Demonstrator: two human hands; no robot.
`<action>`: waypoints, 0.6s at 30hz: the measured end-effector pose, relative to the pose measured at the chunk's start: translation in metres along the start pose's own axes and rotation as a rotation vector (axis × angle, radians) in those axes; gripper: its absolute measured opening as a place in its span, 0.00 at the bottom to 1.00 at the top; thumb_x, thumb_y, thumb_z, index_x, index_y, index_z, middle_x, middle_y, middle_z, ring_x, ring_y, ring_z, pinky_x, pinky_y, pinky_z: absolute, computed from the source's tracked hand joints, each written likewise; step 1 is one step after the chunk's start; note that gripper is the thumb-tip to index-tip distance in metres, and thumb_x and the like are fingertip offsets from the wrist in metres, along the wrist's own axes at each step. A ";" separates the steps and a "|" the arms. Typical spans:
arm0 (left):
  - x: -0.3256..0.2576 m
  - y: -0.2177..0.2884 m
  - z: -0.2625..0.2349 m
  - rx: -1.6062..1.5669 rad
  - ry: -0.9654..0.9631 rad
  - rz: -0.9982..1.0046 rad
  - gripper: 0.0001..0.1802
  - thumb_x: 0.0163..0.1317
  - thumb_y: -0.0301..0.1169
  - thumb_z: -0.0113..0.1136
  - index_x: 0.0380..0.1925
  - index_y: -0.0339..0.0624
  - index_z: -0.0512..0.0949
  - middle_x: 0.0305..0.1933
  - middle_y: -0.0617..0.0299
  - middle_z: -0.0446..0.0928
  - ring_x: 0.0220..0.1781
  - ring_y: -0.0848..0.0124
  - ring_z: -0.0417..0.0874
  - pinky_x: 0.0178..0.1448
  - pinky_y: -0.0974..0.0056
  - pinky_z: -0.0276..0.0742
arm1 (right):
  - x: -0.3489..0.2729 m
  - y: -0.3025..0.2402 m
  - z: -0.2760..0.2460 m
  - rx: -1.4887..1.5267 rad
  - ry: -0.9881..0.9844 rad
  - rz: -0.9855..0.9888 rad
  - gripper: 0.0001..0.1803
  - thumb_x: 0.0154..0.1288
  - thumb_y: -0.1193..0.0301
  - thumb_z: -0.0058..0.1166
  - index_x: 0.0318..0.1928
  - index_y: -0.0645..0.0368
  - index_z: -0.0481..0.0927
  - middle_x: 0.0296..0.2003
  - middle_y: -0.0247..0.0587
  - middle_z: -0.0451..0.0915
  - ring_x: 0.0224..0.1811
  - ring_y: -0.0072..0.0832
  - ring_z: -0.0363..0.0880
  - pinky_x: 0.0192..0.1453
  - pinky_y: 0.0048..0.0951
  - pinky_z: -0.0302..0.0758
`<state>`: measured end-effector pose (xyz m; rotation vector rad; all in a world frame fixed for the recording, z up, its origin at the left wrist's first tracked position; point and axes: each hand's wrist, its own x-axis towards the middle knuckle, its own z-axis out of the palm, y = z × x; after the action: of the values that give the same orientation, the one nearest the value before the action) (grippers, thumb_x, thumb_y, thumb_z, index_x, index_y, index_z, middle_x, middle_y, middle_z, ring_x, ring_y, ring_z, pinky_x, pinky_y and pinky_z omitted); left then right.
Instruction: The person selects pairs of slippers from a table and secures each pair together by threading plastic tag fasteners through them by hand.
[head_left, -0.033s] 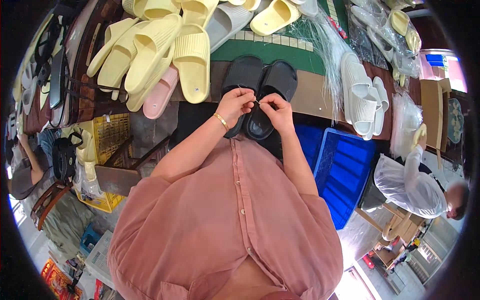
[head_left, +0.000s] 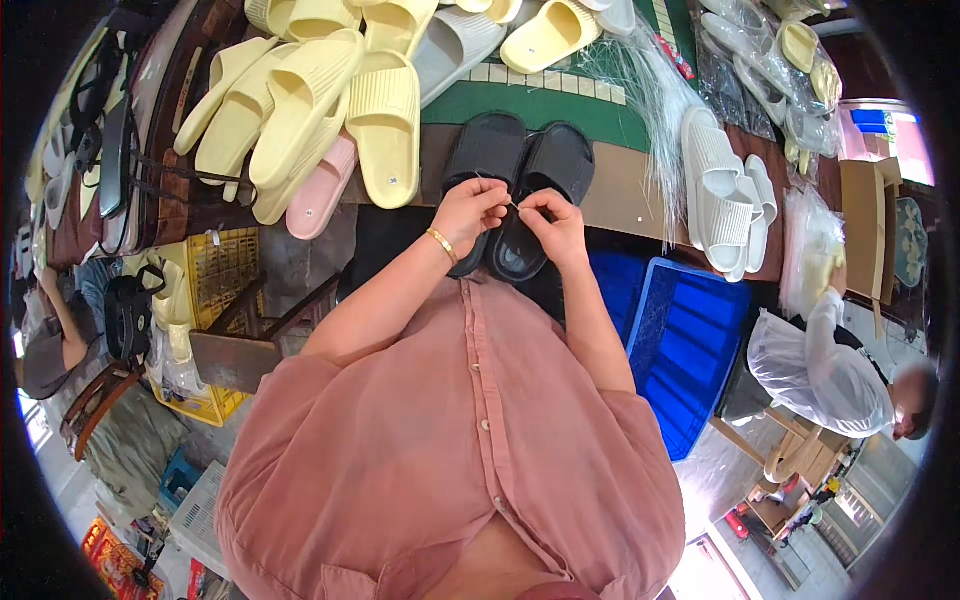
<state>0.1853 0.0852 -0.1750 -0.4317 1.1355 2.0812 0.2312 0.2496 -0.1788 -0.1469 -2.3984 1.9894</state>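
A pair of black slide slippers [head_left: 562,165] lies side by side at the table's near edge, toes away from me, heels at my shirt. Over them, my left hand [head_left: 474,212] and my right hand [head_left: 554,222] meet almost fingertip to fingertip. Both are closed in a pinch on a thin strand [head_left: 514,204], of which only a short bit shows between them. Whether the strand passes through the slippers is hidden by my fingers. A gold-coloured bracelet circles my left wrist.
Yellow slippers [head_left: 388,130] are heaped at the left with a pink slipper [head_left: 322,190]. A bundle of clear strands [head_left: 650,90] and grey slippers [head_left: 718,190] lie at the right. A blue crate [head_left: 690,350] stands below. A co-worker [head_left: 825,355] reaches toward clear bags [head_left: 808,250].
The co-worker at the right has lowered a hand with a pale yellow slipper against the clear bags. My own hands look unmoved.
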 end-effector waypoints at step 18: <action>-0.002 -0.002 -0.002 -0.002 -0.012 -0.019 0.07 0.57 0.29 0.57 0.35 0.42 0.73 0.29 0.67 0.75 0.27 0.80 0.75 0.30 0.75 0.71 | -0.003 -0.006 0.000 -0.028 -0.013 0.008 0.04 0.48 0.79 0.57 0.28 0.62 0.77 0.26 0.33 0.74 0.30 0.21 0.73 0.36 0.21 0.69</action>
<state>0.1879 0.0831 -0.1761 -0.4290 1.1177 2.0659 0.2335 0.2486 -0.1730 -0.1449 -2.4376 1.9669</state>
